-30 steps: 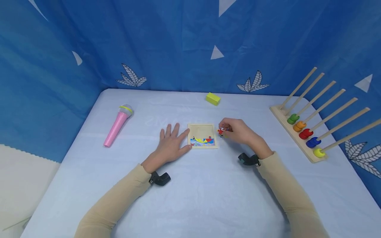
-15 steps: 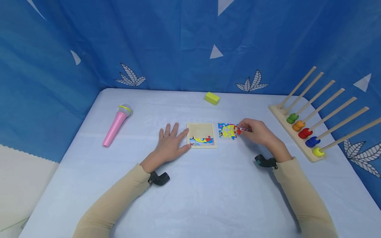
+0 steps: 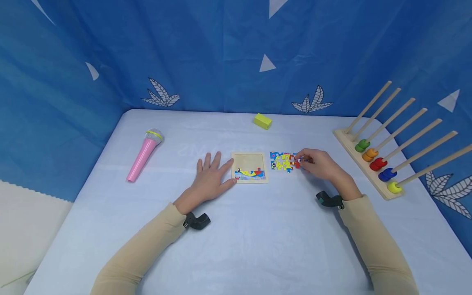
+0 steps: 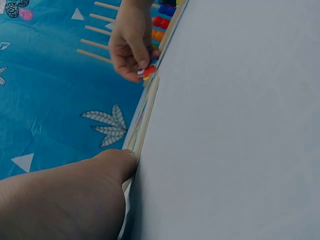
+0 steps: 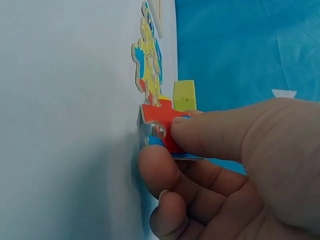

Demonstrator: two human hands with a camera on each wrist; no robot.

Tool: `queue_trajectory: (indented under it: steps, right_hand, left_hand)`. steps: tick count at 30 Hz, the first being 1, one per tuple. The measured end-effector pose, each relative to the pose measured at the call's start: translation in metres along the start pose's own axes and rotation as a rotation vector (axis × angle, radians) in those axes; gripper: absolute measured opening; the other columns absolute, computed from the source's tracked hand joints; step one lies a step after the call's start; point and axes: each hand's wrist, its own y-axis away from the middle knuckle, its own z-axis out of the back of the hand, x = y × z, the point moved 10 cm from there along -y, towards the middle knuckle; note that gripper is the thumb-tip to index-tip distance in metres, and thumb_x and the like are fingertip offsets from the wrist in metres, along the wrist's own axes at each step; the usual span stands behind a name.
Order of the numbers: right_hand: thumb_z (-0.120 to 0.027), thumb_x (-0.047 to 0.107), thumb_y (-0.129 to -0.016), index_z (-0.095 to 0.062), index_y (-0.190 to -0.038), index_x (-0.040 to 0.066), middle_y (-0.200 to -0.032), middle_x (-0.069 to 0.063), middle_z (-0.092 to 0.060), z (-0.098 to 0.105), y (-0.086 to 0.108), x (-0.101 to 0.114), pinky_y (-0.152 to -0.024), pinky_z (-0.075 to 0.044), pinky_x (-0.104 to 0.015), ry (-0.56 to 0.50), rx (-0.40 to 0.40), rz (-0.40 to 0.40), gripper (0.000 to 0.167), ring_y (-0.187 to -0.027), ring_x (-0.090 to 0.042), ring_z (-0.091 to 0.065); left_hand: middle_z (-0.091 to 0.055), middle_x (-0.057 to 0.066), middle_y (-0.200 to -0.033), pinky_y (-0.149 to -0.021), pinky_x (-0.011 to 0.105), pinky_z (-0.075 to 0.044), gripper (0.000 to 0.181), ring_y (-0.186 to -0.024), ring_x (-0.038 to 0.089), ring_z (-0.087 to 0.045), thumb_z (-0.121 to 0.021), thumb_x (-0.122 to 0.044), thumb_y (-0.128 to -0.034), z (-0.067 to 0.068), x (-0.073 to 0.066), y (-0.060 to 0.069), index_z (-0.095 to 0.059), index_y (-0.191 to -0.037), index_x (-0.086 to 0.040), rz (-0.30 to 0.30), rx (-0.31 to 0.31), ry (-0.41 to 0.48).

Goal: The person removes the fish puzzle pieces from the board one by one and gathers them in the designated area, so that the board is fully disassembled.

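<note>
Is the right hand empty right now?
No, the right wrist view shows the right hand pinching a red puzzle piece.

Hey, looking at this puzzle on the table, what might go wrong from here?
The right hand pinches a red piece close beside the other loose pieces, so a slip might knock them out of line.

The left hand touches only the left side of the frame, so a bump could perhaps slide it toward those pieces, which lie just off its right side.
</note>
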Motion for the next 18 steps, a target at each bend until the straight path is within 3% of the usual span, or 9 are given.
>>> queue_trajectory:
  steps: [10, 18]
  right_hand:
    - [-0.067, 0.010, -0.096, -0.070, -0.119, 0.008, -0.107, -0.018, -0.068, -0.0036, -0.0004, -0.0040, -0.076, -0.050, -0.035, 0.029, -0.003, -0.028, 0.023, -0.092, -0.029, -0.056]
    - [-0.067, 0.006, -0.094, -0.072, -0.121, 0.005, -0.105, -0.018, -0.066, -0.0047, -0.0023, -0.0015, -0.078, -0.050, -0.039, 0.086, -0.020, 0.010, 0.027, -0.092, -0.029, -0.057]
  left_hand:
    - [-0.015, 0.022, -0.170, -0.120, 0.074, -0.008, 0.071, -0.156, 0.053, -0.005, -0.053, -0.053, -0.0986, -0.0008, 0.0003, -0.0003, -0.035, -0.160, -0.024, 0.003, 0.008, -0.001]
    - [-0.015, 0.023, -0.170, -0.120, 0.074, -0.008, 0.071, -0.156, 0.053, -0.005, -0.054, -0.052, -0.0985, -0.0008, 0.0000, -0.0003, -0.035, -0.160, -0.022, -0.001, 0.006, 0.003]
